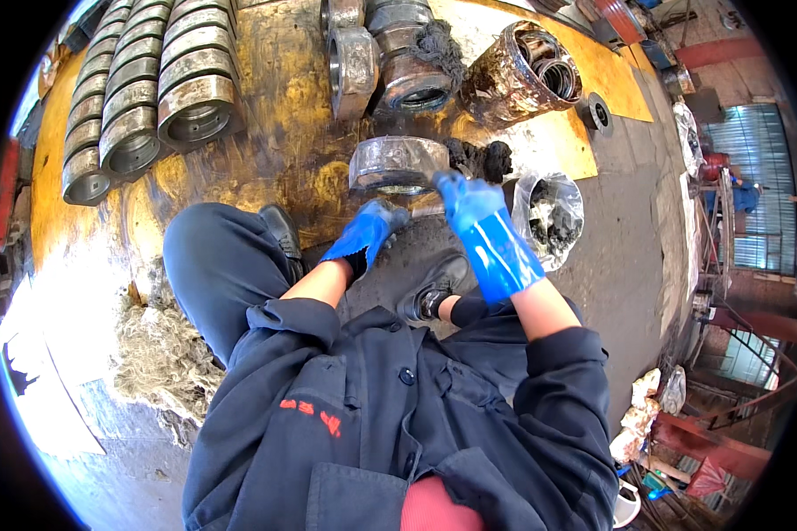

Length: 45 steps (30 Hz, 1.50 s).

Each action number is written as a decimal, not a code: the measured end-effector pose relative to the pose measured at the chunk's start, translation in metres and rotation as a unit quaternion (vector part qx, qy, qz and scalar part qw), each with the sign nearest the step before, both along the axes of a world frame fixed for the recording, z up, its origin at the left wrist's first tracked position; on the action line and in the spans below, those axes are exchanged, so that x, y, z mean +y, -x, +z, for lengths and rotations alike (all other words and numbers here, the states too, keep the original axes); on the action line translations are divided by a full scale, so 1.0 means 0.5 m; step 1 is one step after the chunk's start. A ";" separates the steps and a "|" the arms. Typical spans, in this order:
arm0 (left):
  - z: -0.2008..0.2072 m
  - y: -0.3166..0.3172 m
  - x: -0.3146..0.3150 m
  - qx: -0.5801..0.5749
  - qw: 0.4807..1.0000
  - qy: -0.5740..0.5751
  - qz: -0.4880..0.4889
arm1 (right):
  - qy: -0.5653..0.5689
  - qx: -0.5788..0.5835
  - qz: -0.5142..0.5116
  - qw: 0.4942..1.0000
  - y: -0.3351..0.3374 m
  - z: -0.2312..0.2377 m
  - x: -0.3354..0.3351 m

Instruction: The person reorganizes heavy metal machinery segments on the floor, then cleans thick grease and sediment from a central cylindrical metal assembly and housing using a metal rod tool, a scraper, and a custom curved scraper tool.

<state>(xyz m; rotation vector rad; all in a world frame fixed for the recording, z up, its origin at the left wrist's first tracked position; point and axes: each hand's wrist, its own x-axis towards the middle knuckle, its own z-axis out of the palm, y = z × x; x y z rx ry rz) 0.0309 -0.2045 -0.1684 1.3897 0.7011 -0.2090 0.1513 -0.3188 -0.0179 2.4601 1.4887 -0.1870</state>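
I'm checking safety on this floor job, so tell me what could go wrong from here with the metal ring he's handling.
The metal ring stands on a greasy, stained board; it might slide or tip toward the shoes close below it.
Both gloved hands, left hand and right hand, sit at its lower edge, so fingers could get pinched.
The open bag of dark grease beside the right hand may be knocked over.

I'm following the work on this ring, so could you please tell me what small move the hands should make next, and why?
Probably steady the round grey metal ring with the blue-gloved right hand, already at its edge. The blue-gloved left hand sits just below it, the ring lies alone on the yellow greasy sheet, and dark grease sits beside it.
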 end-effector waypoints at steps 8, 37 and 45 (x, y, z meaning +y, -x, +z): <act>-0.012 0.000 0.011 -0.006 1.000 0.008 0.026 | -0.025 0.068 -0.047 0.996 0.032 0.011 -0.032; -0.166 -0.054 -0.053 -0.107 0.991 0.020 -0.072 | 0.252 -0.046 0.234 0.938 0.019 0.099 0.133; -0.124 -0.050 -0.023 0.013 0.969 0.220 0.109 | 0.191 -0.074 0.243 0.948 0.013 0.077 0.204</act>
